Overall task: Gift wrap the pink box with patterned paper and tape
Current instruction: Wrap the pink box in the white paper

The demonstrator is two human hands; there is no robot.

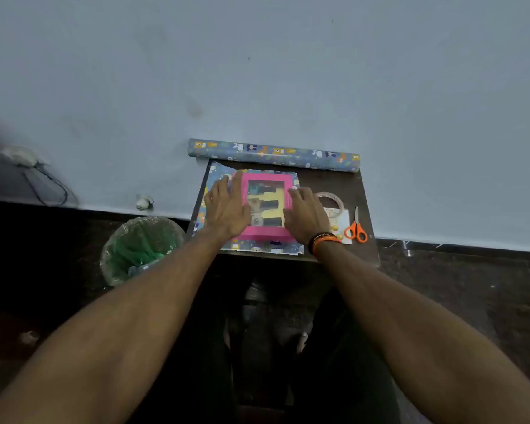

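Head view | round bin lined with clear plastic (141,249), lower left of the table, green stuff inside | pink windowed box (265,206) with dark bottles lies at frame centre on the cut sheet of blue patterned paper (218,175) | my left hand (227,206) rests flat, fingers straight, on the box's left edge and paper | my right hand (306,214) lies fingers relaxed on its right edge | clear tape roll (331,201) and orange-handled scissors (356,229) just right.

Bare table (325,182) lies beyond the right hand (306,218), bounded at the far edge by the paper roll (273,155) against the wall; tape roll (331,201) and scissors (356,228) crowd its outer side; the left hand (227,209) sits near the table's edge
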